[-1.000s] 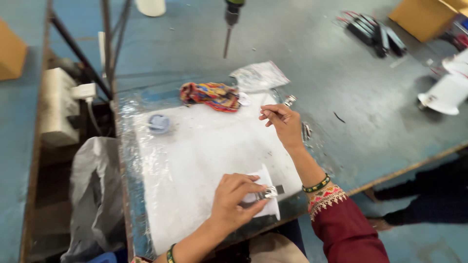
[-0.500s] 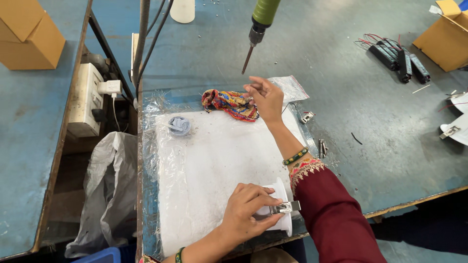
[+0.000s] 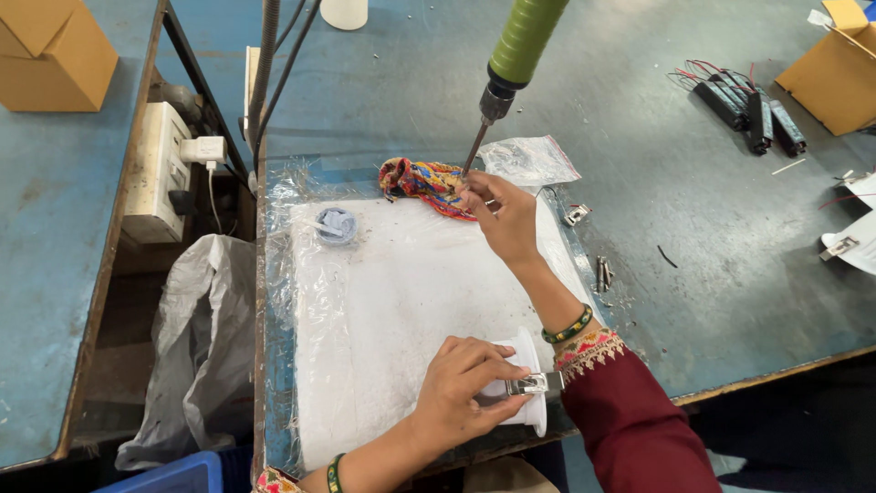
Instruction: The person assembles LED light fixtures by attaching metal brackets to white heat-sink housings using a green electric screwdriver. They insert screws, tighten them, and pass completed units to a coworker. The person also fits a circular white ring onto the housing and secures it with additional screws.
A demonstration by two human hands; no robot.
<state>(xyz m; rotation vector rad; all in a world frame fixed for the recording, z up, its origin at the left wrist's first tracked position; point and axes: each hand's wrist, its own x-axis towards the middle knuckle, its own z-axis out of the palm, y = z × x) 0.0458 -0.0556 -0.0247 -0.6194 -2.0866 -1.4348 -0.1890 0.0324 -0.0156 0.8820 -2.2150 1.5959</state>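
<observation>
A round white plastic fitting (image 3: pixel 522 383) with a flared rim sits at the near edge of a white foam sheet (image 3: pixel 401 310) wrapped in crinkled clear film. The left hand (image 3: pixel 465 388) curls over it, fingers pinching a small shiny metal clip (image 3: pixel 534 384) against its side. The right hand (image 3: pixel 502 215) reaches far forward — fingertips closed narrowly at the dark tip of a hanging green-handled screwdriver (image 3: pixel 511 68), beside a bright patterned cloth (image 3: pixel 424 181).

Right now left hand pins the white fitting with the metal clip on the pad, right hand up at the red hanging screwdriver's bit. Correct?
Nearly. In the head view the hanging screwdriver is green, not red. The left hand does pin the white fitting with its metal clip, and the right hand is at the bit.
</observation>
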